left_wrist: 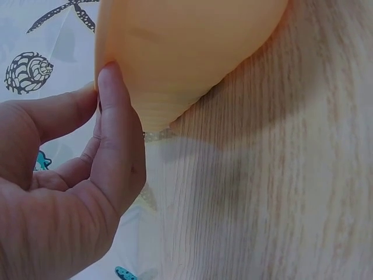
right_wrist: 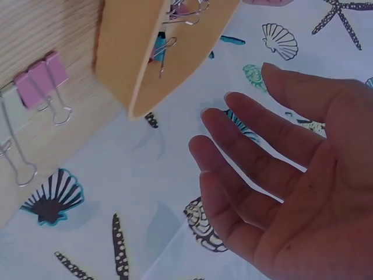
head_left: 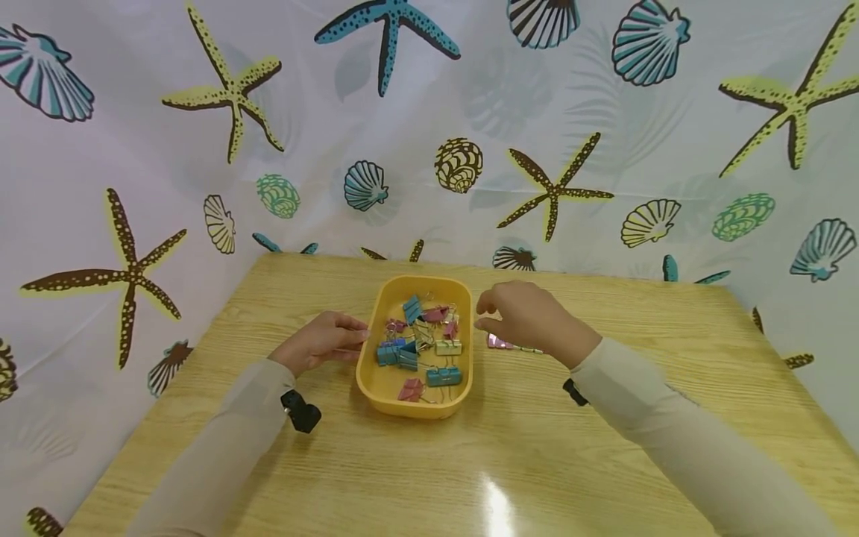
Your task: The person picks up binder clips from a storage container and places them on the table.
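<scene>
A yellow plastic tray [head_left: 415, 409] holds several binder clips in a jumble. Among them are a teal clip [head_left: 444, 377], a pale yellow clip [head_left: 448, 347] and a pink clip [head_left: 411, 389]. My left hand [head_left: 326, 341] pinches the tray's left rim, one finger lying along the outer wall in the left wrist view. Just beyond the right rim hovers my right hand [head_left: 526, 317], its fingers loosely bent and holding nothing. Below it on the table lie a pink binder clip [right_wrist: 41, 79] and a pale green one [right_wrist: 13, 111], partly hidden by the hand in the head view.
The wooden table [head_left: 322, 477] extends around the tray on all sides. A white cloth [head_left: 416, 216] printed with shells and starfish hangs along its back and sides. Each wrist wears a small black device, such as the left one [head_left: 300, 412].
</scene>
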Motion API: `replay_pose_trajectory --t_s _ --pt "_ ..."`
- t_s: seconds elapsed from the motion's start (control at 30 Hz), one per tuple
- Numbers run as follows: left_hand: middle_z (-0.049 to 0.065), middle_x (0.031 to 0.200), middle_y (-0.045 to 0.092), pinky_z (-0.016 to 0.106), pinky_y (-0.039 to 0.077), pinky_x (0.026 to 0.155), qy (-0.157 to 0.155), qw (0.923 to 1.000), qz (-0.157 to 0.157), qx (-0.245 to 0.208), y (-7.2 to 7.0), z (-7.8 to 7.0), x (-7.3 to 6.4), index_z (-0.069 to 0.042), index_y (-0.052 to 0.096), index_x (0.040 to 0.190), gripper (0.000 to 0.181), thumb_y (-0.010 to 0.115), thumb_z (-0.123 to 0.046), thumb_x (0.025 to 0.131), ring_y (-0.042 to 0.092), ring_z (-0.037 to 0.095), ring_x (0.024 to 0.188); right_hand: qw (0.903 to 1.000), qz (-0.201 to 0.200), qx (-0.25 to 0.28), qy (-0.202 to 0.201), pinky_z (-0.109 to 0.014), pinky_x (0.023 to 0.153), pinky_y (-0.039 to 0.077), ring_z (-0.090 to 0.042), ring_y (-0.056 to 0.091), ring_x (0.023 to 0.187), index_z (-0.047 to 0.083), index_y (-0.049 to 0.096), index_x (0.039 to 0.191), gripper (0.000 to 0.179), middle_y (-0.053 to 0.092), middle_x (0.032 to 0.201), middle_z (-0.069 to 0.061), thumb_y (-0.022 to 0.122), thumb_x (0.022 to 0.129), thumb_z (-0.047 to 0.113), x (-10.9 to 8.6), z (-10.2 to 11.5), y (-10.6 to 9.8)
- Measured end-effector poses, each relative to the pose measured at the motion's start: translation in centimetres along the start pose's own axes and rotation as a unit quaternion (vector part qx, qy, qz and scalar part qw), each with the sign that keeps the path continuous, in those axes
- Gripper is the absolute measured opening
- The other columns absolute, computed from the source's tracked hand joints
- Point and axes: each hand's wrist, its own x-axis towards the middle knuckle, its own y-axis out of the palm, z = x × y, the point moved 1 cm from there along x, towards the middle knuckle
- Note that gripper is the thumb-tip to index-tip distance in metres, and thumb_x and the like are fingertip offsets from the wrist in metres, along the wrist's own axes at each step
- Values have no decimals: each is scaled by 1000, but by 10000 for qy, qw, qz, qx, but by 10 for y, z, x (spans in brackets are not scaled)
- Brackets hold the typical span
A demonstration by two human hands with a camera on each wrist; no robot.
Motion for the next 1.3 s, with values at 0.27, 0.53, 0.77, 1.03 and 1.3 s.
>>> replay_pose_trajectory --t_s 0.27,0.53,0.77,1.03,1.3 --pt "23 127 54 35 55 87 -106 9999 -67 3 0 -1 1 9 44 135 44 54 -14 99 62 20 101 9967 535 -298 -534 -25 51 41 -10 48 57 13 68 71 24 57 65 6 67 91 27 26 42 2" --pt "23 128 54 34 55 86 -151 9998 -77 -42 2 6 0 8 46 134 43 55 -14 99 62 21 103 9898 1163 -474 -676 -22 48 26 -7 21 45 17 37 48 54 24 47 7 73 87 26 52 73 21" --pt "22 127 55 37 54 90 -56 10000 -31 -43 2 2 0 9 46 134 42 55 -14 99 62 20 104 9724 2042 -1115 158 -29 71 53 -12 57 73 15 63 88 26 60 78 6 79 80 34 66 81 41" --pt "22 126 55 35 55 88 -6 10000 -42 -38 2 1 2 9 46 134 43 54 -14 99 62 22 104 9567 2274 -1799 257 -30 76 56 -12 64 78 19 71 99 27 69 91 6 79 80 35 71 83 55" --pt "22 126 55 34 55 87 -122 9999 -107 -3 3 2 0 8 47 133 42 54 -15 99 61 24 106 9561 1937 -2197 8 -24 52 39 -10 44 56 17 65 82 12 54 66 5 73 86 25 72 85 59"
